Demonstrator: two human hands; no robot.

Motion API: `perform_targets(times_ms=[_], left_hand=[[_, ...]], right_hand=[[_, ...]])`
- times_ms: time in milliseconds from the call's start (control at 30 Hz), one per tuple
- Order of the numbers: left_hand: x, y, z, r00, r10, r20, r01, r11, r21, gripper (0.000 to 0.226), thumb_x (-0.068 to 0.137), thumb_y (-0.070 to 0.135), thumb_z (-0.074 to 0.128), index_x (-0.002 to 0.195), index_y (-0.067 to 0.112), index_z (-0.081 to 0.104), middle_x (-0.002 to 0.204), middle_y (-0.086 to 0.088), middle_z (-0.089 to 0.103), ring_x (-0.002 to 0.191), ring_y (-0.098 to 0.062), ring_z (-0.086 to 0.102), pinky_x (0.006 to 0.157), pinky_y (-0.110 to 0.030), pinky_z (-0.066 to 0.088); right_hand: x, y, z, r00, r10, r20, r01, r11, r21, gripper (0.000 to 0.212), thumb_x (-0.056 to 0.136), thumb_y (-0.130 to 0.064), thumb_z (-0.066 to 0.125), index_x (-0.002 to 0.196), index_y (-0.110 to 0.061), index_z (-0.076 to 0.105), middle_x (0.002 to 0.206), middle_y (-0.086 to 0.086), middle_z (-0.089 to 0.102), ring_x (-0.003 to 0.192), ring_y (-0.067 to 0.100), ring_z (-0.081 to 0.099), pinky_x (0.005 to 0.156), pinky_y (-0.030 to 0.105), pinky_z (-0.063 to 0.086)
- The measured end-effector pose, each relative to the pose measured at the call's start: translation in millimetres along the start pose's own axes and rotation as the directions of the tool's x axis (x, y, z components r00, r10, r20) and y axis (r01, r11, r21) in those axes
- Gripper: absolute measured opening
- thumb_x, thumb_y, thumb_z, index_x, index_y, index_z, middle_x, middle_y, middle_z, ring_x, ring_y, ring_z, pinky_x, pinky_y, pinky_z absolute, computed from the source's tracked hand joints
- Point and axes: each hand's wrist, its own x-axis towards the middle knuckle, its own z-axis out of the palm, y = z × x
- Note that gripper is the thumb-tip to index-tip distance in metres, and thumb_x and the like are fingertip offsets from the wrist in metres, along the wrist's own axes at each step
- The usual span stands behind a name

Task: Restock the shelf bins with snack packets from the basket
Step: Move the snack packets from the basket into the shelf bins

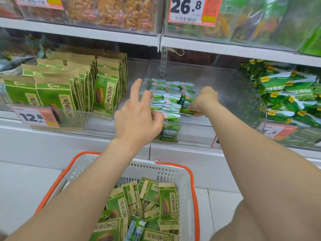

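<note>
Both my hands reach into the clear middle shelf bin (231, 94), which holds rows of small green pea packets (166, 100). My left hand (139, 117) has its index finger stretched out over the left row and its thumb against one packet. My right hand (203, 101) is curled, pinching a small green packet (186, 108) at the right side of the rows. Another small packet (171, 132) stands at the bin's front wall. Below, a white basket (184, 180) with orange handles holds brown-green sunflower seed packets (168, 204) and a few small packets.
The left bin (73, 117) is packed with upright sunflower seed packets (106, 91) behind a 12.8 price tag. The right bin holds larger green pea bags (286, 100). The shelf above carries bins of dried fruit snacks, with a 26.8 tag (187, 9).
</note>
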Motion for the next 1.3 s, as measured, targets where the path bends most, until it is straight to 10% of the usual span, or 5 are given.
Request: perform_targets(times_ms=[600, 800, 933, 1133, 1300], left_hand=[[-4.4, -4.4, -1.6, 1.000, -0.009, 0.010, 0.010, 0.995, -0.104, 0.028, 0.097, 0.041, 0.057, 0.116, 0.021, 0.061, 0.168, -0.009, 0.022, 0.071, -0.024, 0.050, 0.061, -0.033, 0.036], [-15.9, -9.0, -7.2, 0.974, 0.143, -0.177, -0.188, 0.943, -0.275, 0.023, 0.100, 0.019, 0.064, 0.119, 0.007, 0.060, 0.147, -0.021, 0.041, 0.125, -0.034, 0.053, 0.098, -0.045, 0.047], [-44.7, -12.8, -8.3, 0.883, 0.281, -0.376, -0.331, 0.941, -0.076, 0.019, 0.088, 0.001, 0.065, 0.106, 0.004, 0.068, 0.115, -0.019, 0.058, 0.103, -0.040, 0.057, 0.080, -0.048, 0.044], [-98.9, -29.8, 15.3, 0.902, 0.354, 0.246, -0.292, 0.922, -0.255, 0.022, 0.084, 0.028, 0.057, 0.096, 0.012, 0.066, 0.094, -0.009, 0.066, 0.084, -0.036, 0.063, 0.064, -0.036, 0.041], [-159.3, -41.5, 54.0, 0.371, 0.222, 0.902, -0.123, 0.974, -0.190, 0.019, 0.098, 0.037, 0.057, 0.093, 0.020, 0.064, 0.091, 0.001, 0.069, 0.086, -0.027, 0.066, 0.073, -0.038, 0.054]], right_hand=[[-26.7, -6.2, -5.6, 0.978, -0.201, -0.048, 0.188, 0.963, -0.192, 0.031, 0.090, -0.023, 0.075, 0.096, -0.008, 0.048, 0.112, 0.017, 0.061, 0.095, 0.035, 0.065, 0.068, 0.037, 0.048], [-94.8, -19.6, -15.0, 0.815, -0.531, -0.233, 0.490, 0.845, -0.215, 0.015, 0.091, -0.025, 0.053, 0.097, -0.014, 0.063, 0.100, 0.013, 0.064, 0.092, 0.039, 0.053, 0.072, 0.038, 0.042], [-161.2, -23.9, -16.5, 0.727, -0.677, -0.118, 0.651, 0.733, -0.197, 0.021, 0.076, -0.036, 0.056, 0.079, -0.020, 0.069, 0.079, 0.003, 0.068, 0.088, 0.033, 0.063, 0.071, 0.038, 0.057], [-209.3, 11.8, 25.1, 0.629, -0.555, 0.545, 0.768, 0.550, -0.327, 0.013, 0.087, -0.027, 0.059, 0.076, -0.021, 0.057, 0.077, -0.003, 0.053, 0.086, 0.030, 0.064, 0.061, 0.031, 0.045], [-231.7, 45.2, 75.3, 0.481, -0.292, 0.827, 0.862, 0.328, -0.386, 0.027, 0.098, -0.022, 0.055, 0.072, -0.021, 0.048, 0.077, -0.001, 0.054, 0.069, 0.020, 0.058, 0.056, 0.029, 0.044]])
